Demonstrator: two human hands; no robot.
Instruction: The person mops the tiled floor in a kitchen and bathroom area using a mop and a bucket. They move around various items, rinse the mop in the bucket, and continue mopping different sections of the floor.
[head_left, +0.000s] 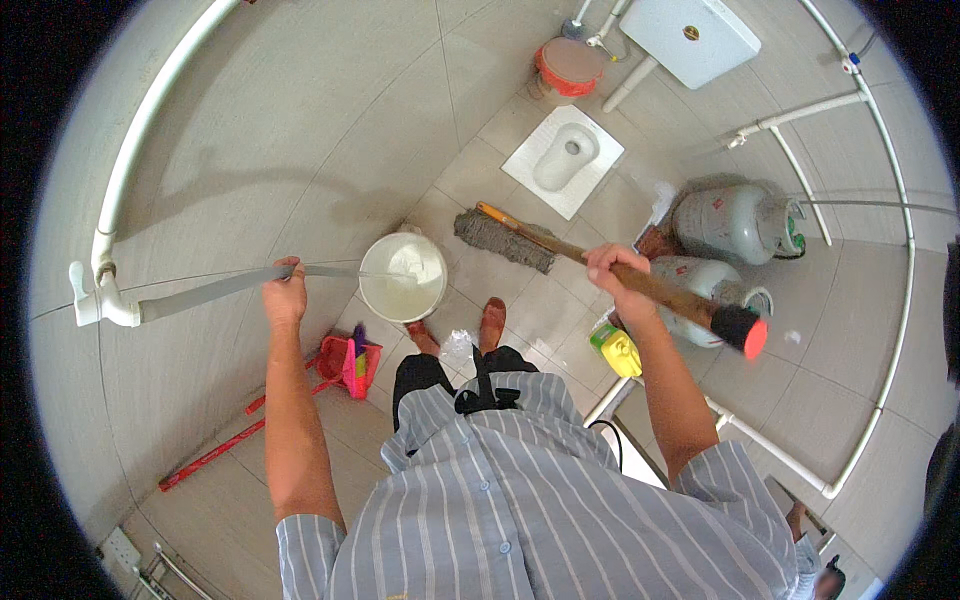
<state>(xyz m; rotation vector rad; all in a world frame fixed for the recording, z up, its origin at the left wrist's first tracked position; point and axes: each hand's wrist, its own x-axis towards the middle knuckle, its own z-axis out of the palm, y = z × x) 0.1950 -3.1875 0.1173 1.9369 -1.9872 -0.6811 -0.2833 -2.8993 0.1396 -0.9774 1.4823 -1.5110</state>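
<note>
My left hand (285, 296) grips a soft grey hose (217, 292) that runs from a white plastic tap (112, 304) on the left wall. Water runs from the hose into a white bucket (375, 300) in front of my feet, with some liquid inside. In my right hand (619, 277) is the wooden handle (667, 294) of a mop, whose black and red end points towards the right. The mop's grey string head (495, 238), fixed to an orange bar, lies on the tiles to the right of the bucket.
A white squat toilet (559, 169) is set in the floor ahead. Two gas cylinders (724, 217) stand at the right, near a yellow and green jug (619, 352). A red dustpan (337, 360) lies at the left. A lidded bin (570, 60) stands under a cistern (705, 45).
</note>
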